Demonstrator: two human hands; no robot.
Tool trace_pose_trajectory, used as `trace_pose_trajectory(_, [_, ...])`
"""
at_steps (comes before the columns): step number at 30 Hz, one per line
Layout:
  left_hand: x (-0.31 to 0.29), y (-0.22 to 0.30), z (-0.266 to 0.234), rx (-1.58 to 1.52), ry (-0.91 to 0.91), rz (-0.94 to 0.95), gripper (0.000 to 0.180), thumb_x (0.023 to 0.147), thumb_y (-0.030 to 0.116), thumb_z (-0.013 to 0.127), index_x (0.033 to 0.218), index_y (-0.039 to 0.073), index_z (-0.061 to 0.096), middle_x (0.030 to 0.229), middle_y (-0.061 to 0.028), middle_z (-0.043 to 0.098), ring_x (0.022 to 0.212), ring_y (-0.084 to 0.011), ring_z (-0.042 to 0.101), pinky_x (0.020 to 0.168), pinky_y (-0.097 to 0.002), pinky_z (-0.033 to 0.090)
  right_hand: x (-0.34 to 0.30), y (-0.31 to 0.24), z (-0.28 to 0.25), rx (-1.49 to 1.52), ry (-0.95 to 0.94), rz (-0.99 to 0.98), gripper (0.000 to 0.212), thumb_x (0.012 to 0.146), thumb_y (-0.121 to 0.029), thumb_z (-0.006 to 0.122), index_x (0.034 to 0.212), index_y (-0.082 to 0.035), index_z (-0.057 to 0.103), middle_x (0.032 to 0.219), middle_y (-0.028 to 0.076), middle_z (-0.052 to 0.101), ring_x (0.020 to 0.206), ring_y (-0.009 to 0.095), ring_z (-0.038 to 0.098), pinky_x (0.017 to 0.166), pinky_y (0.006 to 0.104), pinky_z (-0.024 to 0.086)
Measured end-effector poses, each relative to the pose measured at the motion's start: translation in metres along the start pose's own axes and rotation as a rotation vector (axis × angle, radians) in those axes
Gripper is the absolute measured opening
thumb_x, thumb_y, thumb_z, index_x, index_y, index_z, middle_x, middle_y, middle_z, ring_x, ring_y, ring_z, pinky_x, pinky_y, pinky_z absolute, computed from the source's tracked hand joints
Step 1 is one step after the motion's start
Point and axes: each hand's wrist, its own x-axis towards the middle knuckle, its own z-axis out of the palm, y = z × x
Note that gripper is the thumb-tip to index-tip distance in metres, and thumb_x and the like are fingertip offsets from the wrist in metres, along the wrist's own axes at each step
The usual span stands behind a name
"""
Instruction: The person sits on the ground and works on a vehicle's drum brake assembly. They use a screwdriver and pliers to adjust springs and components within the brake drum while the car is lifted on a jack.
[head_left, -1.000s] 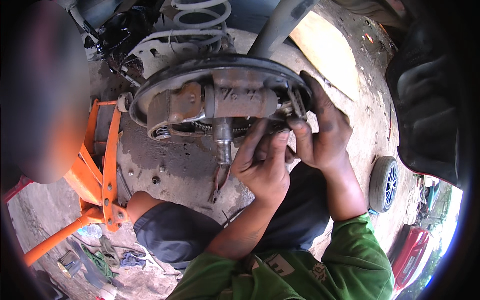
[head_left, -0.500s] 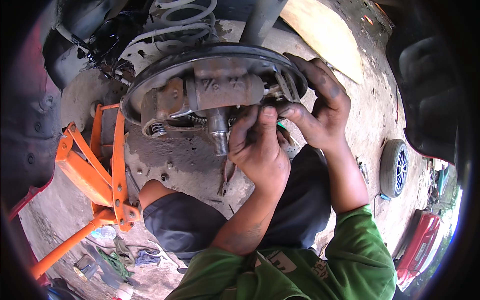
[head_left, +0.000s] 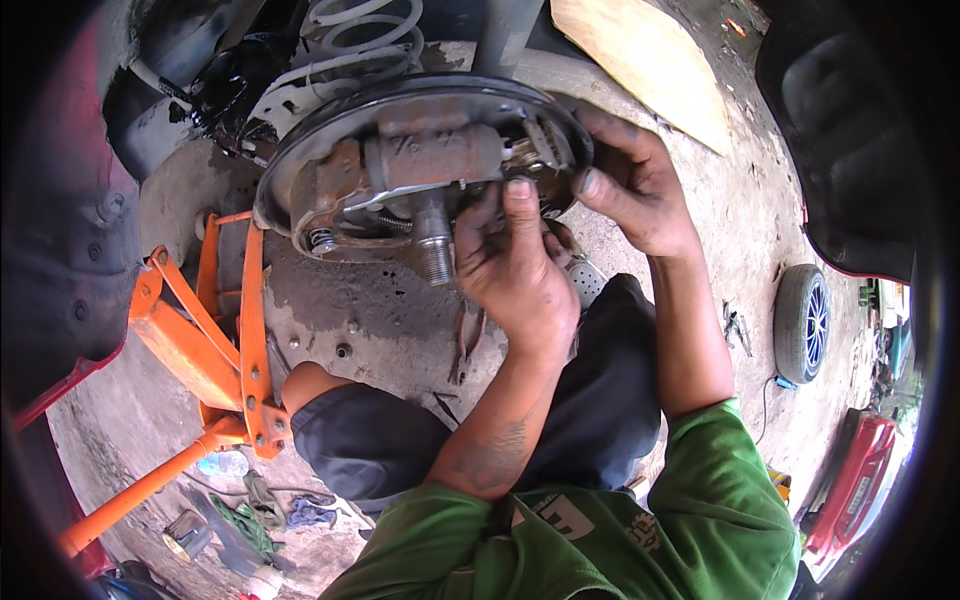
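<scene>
A car's drum brake assembly hangs before me, its round backing plate (head_left: 330,100) dark and tilted. Mounted on it are a rusty brake shoe (head_left: 322,195), small coil springs and a threaded spindle (head_left: 432,240) that points down toward me. My left hand (head_left: 515,265) is closed beneath the right part of the brake, thumb up and fingers curled; what they pinch is hidden. On the right, my right hand (head_left: 640,190) grips the plate's edge, fingers behind it and thumb in front. Near both hands sits a small metal lever (head_left: 548,145).
An orange jack (head_left: 190,345) stands at the left. Behind the brake are a pale coil spring (head_left: 375,30) and a cardboard sheet (head_left: 650,70). A wheel (head_left: 802,322) lies at the right, and rags (head_left: 240,525) lie lower left. Dark car bodywork (head_left: 850,150) curves in on both sides.
My right thumb has moved away from the metal lever toward the plate's edge. My left hand stays curled under the brake. The whole view has shifted slightly.
</scene>
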Motion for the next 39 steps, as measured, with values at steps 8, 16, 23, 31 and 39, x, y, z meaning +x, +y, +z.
trace_pose_trajectory(8, [0.007, 0.007, 0.0, 0.019, -0.046, 0.003, 0.019, 0.095, 0.026, 0.068, 0.087, 0.01, 0.062, 0.062, 0.0053, 0.047, 0.049, -0.0037, 0.038, 0.045, -0.0213, 0.033, -0.006, 0.005, 0.002, 0.265, 0.038, 0.216, 0.051, 0.086, -0.015, 0.076, 0.129, 0.005, 0.056, 0.112, 0.011, 0.066, 0.099, 0.017, 0.062, 0.086, 0.0315, 0.052])
trace_pose_trajectory(16, [0.008, 0.009, 0.004, 0.008, 0.026, -0.076, 0.024, 0.094, 0.03, 0.069, 0.084, 0.011, 0.06, 0.061, 0.006, 0.045, 0.051, -0.0041, 0.038, 0.048, -0.021, 0.033, -0.006, 0.006, 0.014, 0.348, 0.111, 0.213, 0.044, 0.085, -0.016, 0.078, 0.121, 0.002, 0.06, 0.104, 0.008, 0.066, 0.094, 0.014, 0.061, 0.081, 0.0287, 0.051])
trace_pose_trajectory(23, [-0.019, 0.051, -0.025, 0.069, -0.28, -0.198, 0.04, 0.097, 0.005, 0.058, 0.133, -0.01, 0.05, 0.106, -0.0119, 0.063, 0.078, -0.012, 0.062, 0.07, -0.0281, 0.054, -0.008, 0.018, 0.018, 0.322, 0.197, 0.154, 0.051, 0.094, -0.039, 0.066, 0.12, 0.004, 0.057, 0.109, 0.008, 0.064, 0.104, 0.016, 0.057, 0.095, 0.032, 0.044])
trace_pose_trajectory(31, [0.11, 0.172, -0.039, 0.975, -0.582, 1.091, 0.045, 0.088, 0.018, 0.074, 0.12, -0.008, 0.057, 0.114, -0.0195, 0.065, 0.111, -0.0239, 0.059, 0.091, -0.0364, 0.05, -0.021, 0.027, 0.026, 0.293, 0.269, 0.218, 0.064, 0.097, -0.051, 0.056, 0.126, 0.006, 0.055, 0.12, 0.012, 0.063, 0.111, 0.019, 0.054, 0.1, 0.0318, 0.038])
trace_pose_trajectory(39, [0.133, 0.156, -0.031, 0.969, -0.812, 0.622, 0.041, 0.082, 0.029, 0.081, 0.101, -0.004, 0.067, 0.09, -0.0096, 0.071, 0.081, -0.0163, 0.064, 0.079, -0.0278, 0.051, -0.02, 0.021, 0.051, -0.196, 0.462, 0.213, 0.101, 0.073, -0.048, 0.085, 0.137, 0.015, 0.04, 0.125, 0.024, 0.059, 0.118, 0.031, 0.058, 0.106, 0.037, 0.042])
